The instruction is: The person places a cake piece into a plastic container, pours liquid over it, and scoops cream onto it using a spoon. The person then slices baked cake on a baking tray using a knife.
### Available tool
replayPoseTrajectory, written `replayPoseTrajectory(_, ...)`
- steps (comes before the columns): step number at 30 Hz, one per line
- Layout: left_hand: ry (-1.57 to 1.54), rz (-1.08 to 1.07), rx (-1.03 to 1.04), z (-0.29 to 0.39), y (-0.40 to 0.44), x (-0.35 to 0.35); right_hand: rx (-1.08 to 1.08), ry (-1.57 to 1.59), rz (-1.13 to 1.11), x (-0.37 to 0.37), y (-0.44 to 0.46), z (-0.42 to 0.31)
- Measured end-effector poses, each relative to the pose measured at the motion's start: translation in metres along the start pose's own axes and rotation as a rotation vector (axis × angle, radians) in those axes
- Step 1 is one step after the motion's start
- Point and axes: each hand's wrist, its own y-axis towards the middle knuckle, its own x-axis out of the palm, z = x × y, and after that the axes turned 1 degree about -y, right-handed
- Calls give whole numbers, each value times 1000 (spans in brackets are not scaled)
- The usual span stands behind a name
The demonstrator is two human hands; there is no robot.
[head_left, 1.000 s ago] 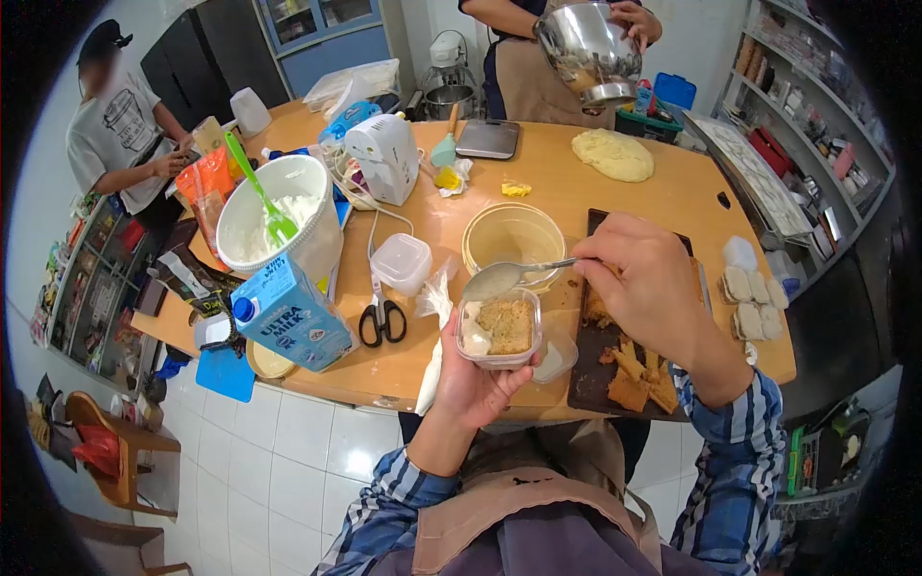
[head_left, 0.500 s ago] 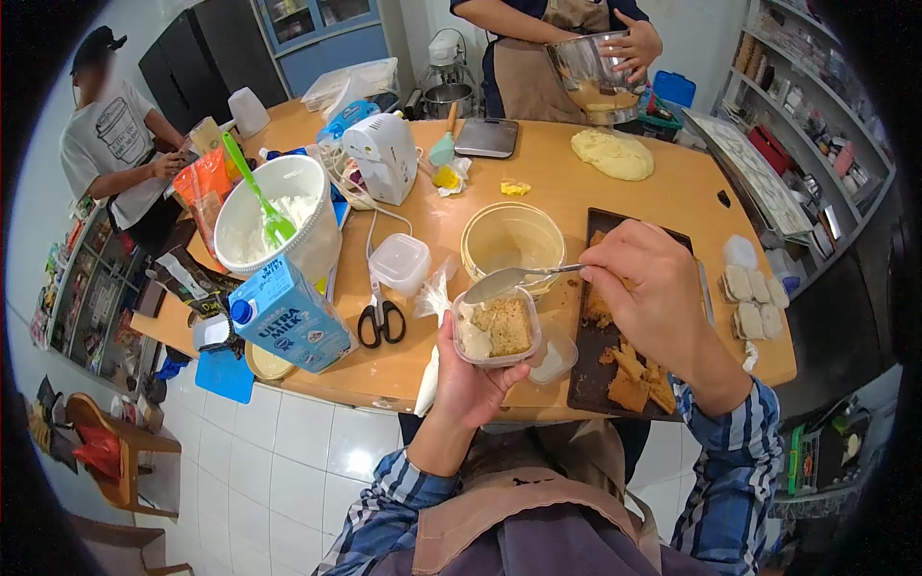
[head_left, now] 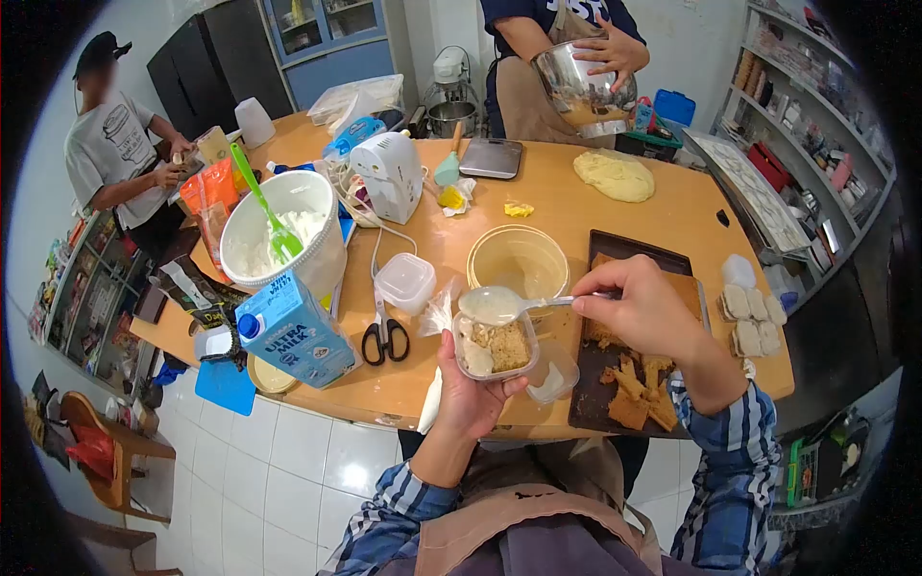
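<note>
A small clear plastic container (head_left: 504,374) rests in my left hand (head_left: 469,398), its fingers curled around the sides. Inside it, a piece of yellow-brown cake (head_left: 511,346) lies beside pale cream (head_left: 474,357). My right hand (head_left: 636,302) pinches the handle of a metal spoon (head_left: 492,305). The spoon's bowl, coated with a whitish liquid, hovers over the container's far edge. Just behind stands a round beige tub (head_left: 488,257). To the right, a dark baking tray (head_left: 600,415) carries broken cake pieces (head_left: 631,407), partly hidden by my right hand.
Scissors (head_left: 386,341), a milk carton (head_left: 300,331) and a white bucket (head_left: 331,245) with a green spatula (head_left: 283,240) stand left. A clear lid (head_left: 555,372) lies near the tray. Dough (head_left: 615,176) is farther back. One person holds a metal bowl (head_left: 586,91); another stands left.
The spoon has tilted, so its bowl now faces me over the container. My right hand has lowered slightly. The person at the back has shifted the metal bowl.
</note>
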Motion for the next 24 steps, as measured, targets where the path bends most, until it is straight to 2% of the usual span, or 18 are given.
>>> replayPoseTrajectory(6,81,2,63,1,3,-4,134,220,-172,1,20,21)
replayPoseTrajectory(11,119,57,94,2,7,-7,195,329,-220,0,33,28)
replayPoseTrajectory(14,129,78,134,3,9,-13,226,310,-164,-2,44,35)
replayPoseTrajectory(17,144,73,186,3,8,-18,76,-186,33,0,57,41)
replayPoseTrajectory(20,148,73,186,2,6,-23,56,-724,88,15,69,43)
replayPoseTrajectory(23,141,106,183,1,5,-23,58,-1070,-61,36,79,28)
replayPoseTrajectory(24,144,97,182,1,5,-26,49,-1077,-91,44,84,27)
